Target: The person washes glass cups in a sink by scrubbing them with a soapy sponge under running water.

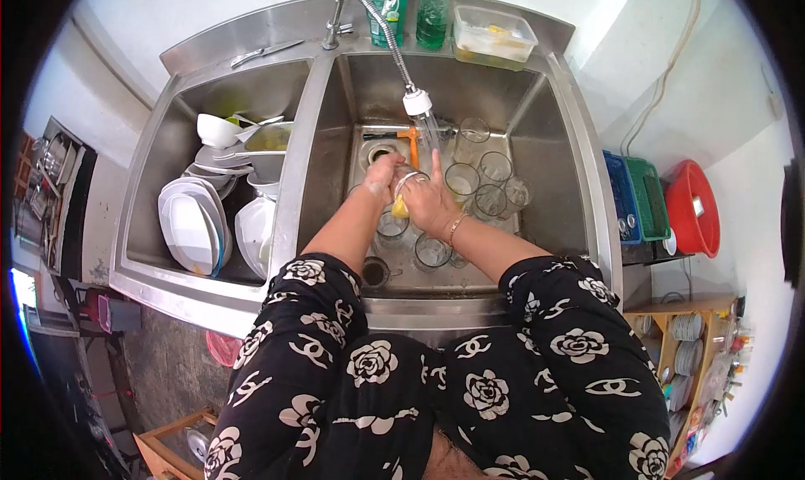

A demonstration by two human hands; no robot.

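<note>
Over the right sink basin, my left hand [382,178] is closed around the side of a clear drinking glass [410,179]. My right hand [430,205] is closed against the glass from the other side, with a yellow sponge [400,207] showing under its fingers. Part of the glass and most of the sponge are hidden by my fingers. Just above hangs the white tap nozzle [417,103], and what looks like clear water runs from it towards my right hand. Several glasses [462,179] stand below on the basin floor, and a dark-looking glass mug [376,271] is near the front.
White plates [191,228] and bowls [220,133] fill the left basin. An orange-handled tool [412,145] lies at the back of the right basin. On the rear ledge are a knife [267,53], a green pouch [387,6], a green bottle [433,15] and a plastic tub [495,36].
</note>
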